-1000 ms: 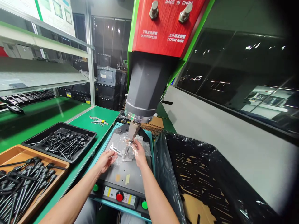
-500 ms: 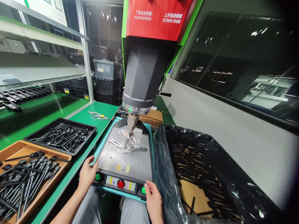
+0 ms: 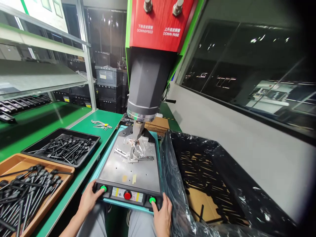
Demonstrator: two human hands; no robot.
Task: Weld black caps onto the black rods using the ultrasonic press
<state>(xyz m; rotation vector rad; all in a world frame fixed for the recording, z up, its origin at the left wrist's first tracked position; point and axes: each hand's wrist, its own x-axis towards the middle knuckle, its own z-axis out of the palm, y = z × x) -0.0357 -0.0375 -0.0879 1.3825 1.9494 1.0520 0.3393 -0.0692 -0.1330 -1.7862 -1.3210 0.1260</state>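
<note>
My left hand (image 3: 89, 196) is at the front left corner of the press base (image 3: 106, 183), its thumb on the left green button (image 3: 103, 188) and its fingers along the side. At the front right corner, my right hand (image 3: 162, 213) has its thumb at the right green button (image 3: 152, 199), the other fingers over the base's edge. Both hands have thumb and fingers apart and hold nothing. Between them sits a red button (image 3: 127, 195). Under the horn (image 3: 137, 131), a metal fixture (image 3: 133, 160) and clear plastic film (image 3: 145, 149) lie on the steel plate (image 3: 116, 172).
On my left, an orange tray (image 3: 70, 168) and a black tray (image 3: 98, 141) hold many black rod-like parts. Pliers and hex keys (image 3: 101, 125) lie behind them. To the right stands a plastic-lined bin (image 3: 172, 184) with dark parts and cardboard. The black press head (image 3: 148, 82) hangs overhead.
Both hands have come onto the base's front corners. My left hand moved down to its green button, and my right thumb shifted onto the face of its button. The camera view has also shifted slightly.
</note>
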